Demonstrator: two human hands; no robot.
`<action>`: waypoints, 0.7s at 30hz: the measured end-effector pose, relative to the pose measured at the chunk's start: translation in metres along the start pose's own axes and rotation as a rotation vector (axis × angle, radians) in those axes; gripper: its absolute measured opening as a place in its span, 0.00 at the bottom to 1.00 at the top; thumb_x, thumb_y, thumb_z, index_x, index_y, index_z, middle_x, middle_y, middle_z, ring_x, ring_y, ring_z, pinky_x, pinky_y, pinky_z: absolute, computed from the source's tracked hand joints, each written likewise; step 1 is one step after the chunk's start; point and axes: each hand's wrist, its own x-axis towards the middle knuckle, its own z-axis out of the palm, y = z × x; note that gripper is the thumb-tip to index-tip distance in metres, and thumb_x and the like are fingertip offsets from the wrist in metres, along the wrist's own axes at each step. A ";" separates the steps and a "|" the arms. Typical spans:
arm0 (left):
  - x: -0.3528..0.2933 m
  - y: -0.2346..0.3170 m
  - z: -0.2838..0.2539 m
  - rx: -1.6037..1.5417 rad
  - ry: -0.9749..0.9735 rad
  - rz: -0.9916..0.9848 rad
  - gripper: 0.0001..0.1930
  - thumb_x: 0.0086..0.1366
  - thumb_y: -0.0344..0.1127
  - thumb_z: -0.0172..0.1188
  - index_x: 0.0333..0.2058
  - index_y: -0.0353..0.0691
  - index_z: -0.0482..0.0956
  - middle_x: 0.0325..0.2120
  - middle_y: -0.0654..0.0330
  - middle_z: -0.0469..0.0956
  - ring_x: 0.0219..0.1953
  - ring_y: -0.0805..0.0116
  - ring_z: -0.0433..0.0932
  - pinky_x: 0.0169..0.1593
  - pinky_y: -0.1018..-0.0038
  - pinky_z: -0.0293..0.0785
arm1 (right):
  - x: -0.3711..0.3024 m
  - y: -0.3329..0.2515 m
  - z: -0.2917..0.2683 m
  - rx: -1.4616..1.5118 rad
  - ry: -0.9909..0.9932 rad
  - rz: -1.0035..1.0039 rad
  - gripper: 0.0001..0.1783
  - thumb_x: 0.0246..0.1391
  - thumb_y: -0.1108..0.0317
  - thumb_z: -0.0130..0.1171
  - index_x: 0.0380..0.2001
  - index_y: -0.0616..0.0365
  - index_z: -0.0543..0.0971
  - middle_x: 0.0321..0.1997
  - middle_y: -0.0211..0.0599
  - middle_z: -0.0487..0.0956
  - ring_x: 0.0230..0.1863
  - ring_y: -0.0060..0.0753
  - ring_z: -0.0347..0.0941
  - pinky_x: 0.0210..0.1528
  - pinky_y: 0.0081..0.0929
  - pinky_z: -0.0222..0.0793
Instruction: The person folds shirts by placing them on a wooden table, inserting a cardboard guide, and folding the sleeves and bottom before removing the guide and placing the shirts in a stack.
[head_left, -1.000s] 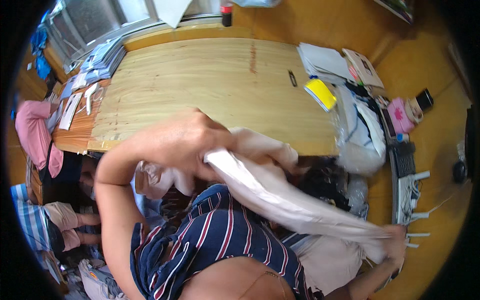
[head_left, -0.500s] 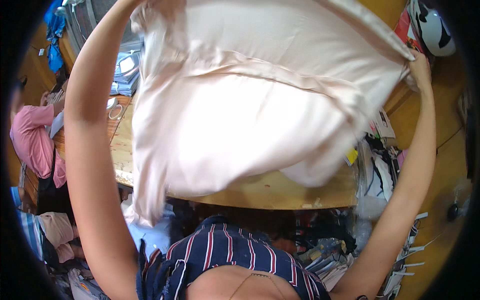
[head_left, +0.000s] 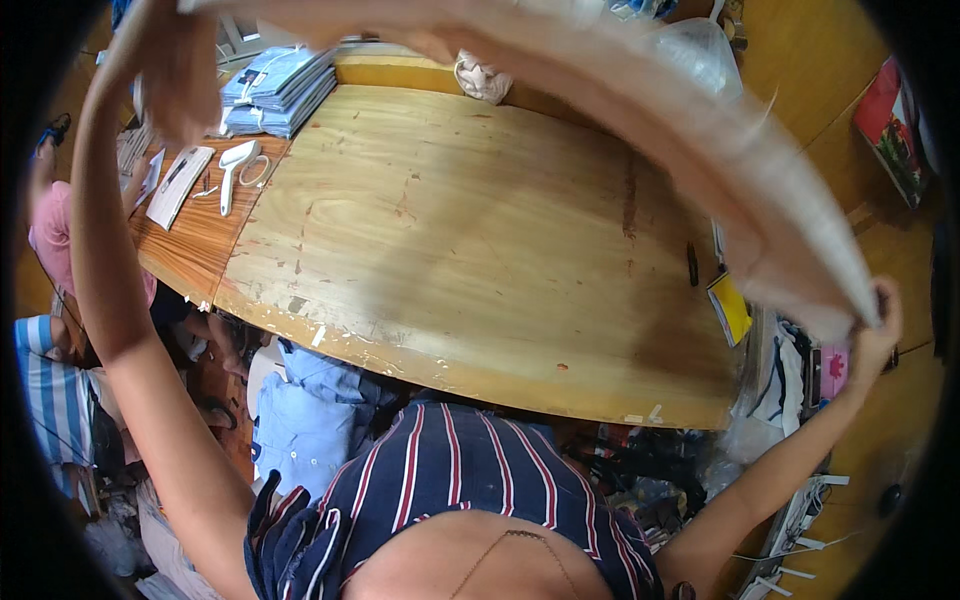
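Head view shows a pale pink cloth [head_left: 690, 130], which hangs in the air in a long arc above the far and right edges of the worktop [head_left: 450, 240]; it is partly blurred. The right hand [head_left: 880, 325] is raised beyond the right edge, and its fingers are closed around the lower right end of this cloth. The left hand [head_left: 160, 18] is high at the left, by the other end of the cloth; it is mostly cut off, so I cannot tell how its fingers are.

At the far left corner of the worktop lies a tied stack of light blue shirts [head_left: 285, 85]. Nearer, at the left edge, are a white handheld device [head_left: 235, 170] and a white flat package [head_left: 180, 187]. By the right edge there are a yellow booklet [head_left: 730, 308] and a small dark tool [head_left: 692, 263]. Below the near edge is a light blue garment [head_left: 305, 410].
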 end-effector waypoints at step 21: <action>-0.217 0.313 0.313 -0.054 -0.841 -0.169 0.30 0.53 0.59 0.44 0.55 0.60 0.56 0.59 0.59 0.45 0.61 0.58 0.41 0.55 0.45 0.35 | -0.105 0.198 0.332 -0.307 -0.574 0.678 0.12 0.45 0.65 0.47 0.32 0.58 0.74 0.35 0.46 0.75 0.38 0.50 0.70 0.39 0.39 0.65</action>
